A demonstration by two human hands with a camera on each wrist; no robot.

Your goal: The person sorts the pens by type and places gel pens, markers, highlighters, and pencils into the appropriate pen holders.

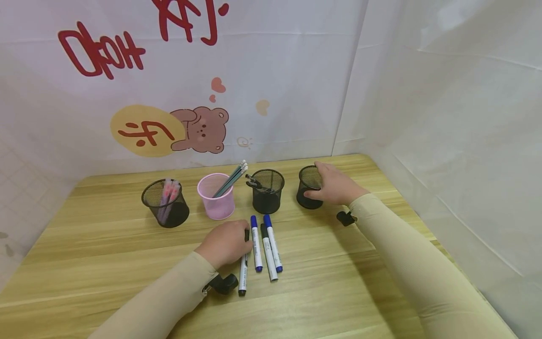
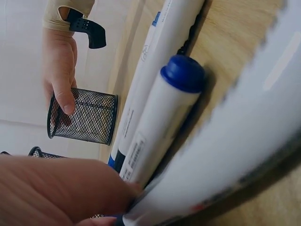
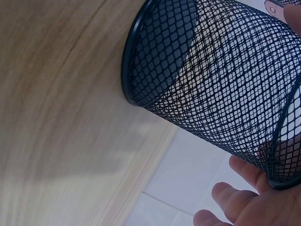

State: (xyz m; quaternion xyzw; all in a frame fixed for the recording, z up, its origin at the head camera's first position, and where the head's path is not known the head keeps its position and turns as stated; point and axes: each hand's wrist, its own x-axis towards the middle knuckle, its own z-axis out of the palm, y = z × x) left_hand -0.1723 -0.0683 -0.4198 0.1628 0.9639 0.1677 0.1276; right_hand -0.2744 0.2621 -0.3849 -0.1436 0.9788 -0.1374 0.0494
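Note:
My left hand (image 1: 224, 242) pinches a whiteboard marker (image 1: 243, 275) by its black-capped far end; in the left wrist view that marker looms large and blurred. Just right of it lie a blue-capped marker (image 1: 256, 245), a black-capped marker (image 1: 268, 254) and another blue-capped marker (image 1: 274, 247). At the right, my right hand (image 1: 336, 184) grips a black mesh pen cup (image 1: 306, 188), thumb on the near side and fingers around the far side. The right wrist view shows the cup's mesh wall (image 3: 225, 84) close up, standing on the table.
Left of the held cup stand a black mesh cup (image 1: 267, 202) with black pens, a pink mesh cup (image 1: 218, 209) with pencils, and a black mesh cup (image 1: 178, 215) with pink-topped pens. White curtains (image 1: 288, 70) hang behind and beside the wooden table (image 1: 106, 263).

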